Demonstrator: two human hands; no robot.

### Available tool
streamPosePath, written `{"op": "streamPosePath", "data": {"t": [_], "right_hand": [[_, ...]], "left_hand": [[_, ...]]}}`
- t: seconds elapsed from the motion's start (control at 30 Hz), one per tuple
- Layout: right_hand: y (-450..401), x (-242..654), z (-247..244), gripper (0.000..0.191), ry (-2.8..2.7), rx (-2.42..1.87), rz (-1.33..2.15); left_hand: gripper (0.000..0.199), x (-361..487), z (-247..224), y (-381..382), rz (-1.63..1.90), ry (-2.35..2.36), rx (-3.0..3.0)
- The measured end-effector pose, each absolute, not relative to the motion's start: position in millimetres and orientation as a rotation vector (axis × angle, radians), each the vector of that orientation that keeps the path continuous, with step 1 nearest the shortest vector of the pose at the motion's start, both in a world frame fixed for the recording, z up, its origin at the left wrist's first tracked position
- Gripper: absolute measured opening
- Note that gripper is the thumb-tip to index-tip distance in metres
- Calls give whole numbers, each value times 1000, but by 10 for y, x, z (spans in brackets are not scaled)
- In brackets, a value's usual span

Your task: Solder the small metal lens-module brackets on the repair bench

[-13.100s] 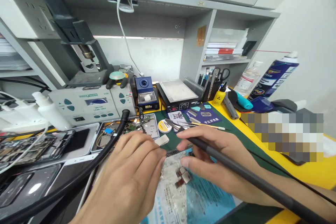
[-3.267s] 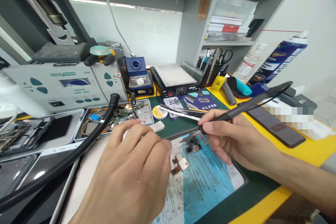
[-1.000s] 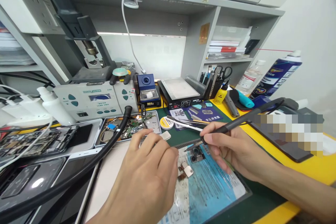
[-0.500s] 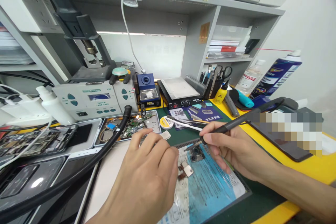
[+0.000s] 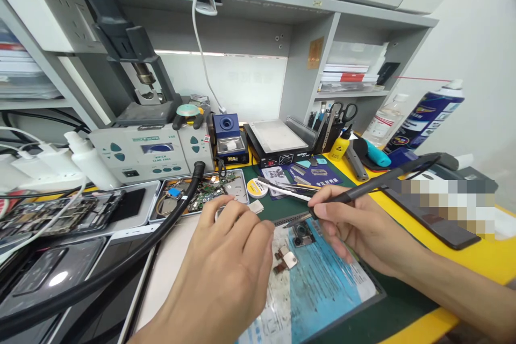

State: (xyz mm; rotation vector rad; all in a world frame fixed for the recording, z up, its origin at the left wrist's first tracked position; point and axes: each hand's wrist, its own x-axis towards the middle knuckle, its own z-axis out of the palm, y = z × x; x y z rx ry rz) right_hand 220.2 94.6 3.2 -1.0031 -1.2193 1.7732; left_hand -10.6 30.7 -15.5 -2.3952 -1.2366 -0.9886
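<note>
Slim black pen-shaped tool pinched narrowly in right hand, apparently for fine control; dark twin-lens camera module lies just left of those fingers. Left hand curled, perhaps steadying something; hold hidden, cannot tell.

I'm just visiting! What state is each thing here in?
Right hand: closed around black pen-shaped tool
Left hand: curled, palm hidden
Blue-topped station: display lit
Metal-topped box: red switch looks lit
Yellow bottle: upright
Dark two-lens part: lying on printed sheet
</note>
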Motion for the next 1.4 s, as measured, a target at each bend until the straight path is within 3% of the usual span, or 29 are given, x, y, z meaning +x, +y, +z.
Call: {"op": "streamPosePath", "data": {"t": [0.4,0.67,1.0,1.4], "right_hand": [[943,2270,63,23,-1289,-940,1772],[888,2402,25,20,-1450,-934,1714],[851,2443,12,20,-1613,-1035,1586],[807,2421,28,20,-1588,-1105,1561]], "left_hand": [[16,-311,-29,278,-895,-1370,-2327],[5,-276,74,138,-1098,-1314,-2440],[16,-53,-9,99,-830,-1305,-2509],[24,-23,-93,131,-765,-1264,-2494]]}}
